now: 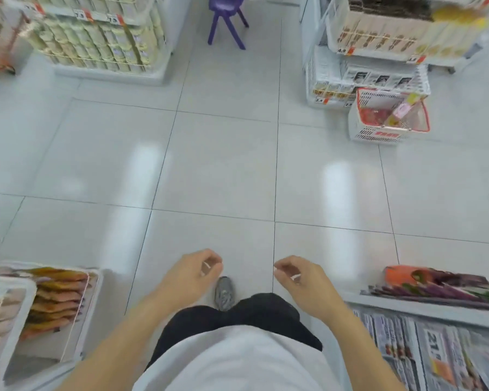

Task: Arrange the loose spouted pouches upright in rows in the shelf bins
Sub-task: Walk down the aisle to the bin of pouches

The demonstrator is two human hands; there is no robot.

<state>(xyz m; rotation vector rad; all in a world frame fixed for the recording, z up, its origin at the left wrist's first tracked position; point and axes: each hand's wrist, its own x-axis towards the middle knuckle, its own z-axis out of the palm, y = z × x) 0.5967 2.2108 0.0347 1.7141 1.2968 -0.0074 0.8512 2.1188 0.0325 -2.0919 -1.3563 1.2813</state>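
Glossy white tile floor [223, 153] (shelf bins [54, 314] flanking); both hands empty.

purple chair [227, 18], white floor [223, 165] — red-trimmed basket [384, 119]

We look down at a glossy white tiled floor [223, 165], our left hand [192, 273] and right hand [299, 275] hanging over it with fingers loosely curled, holding nothing. A grey shoe [224, 293] shows between them. Left of the shoe, a white shelf bin [92, 306] holds rows of orange pouches [57, 300]. Far beyond the shoe, to the right, stands a red-and-white shopping basket [378, 134].
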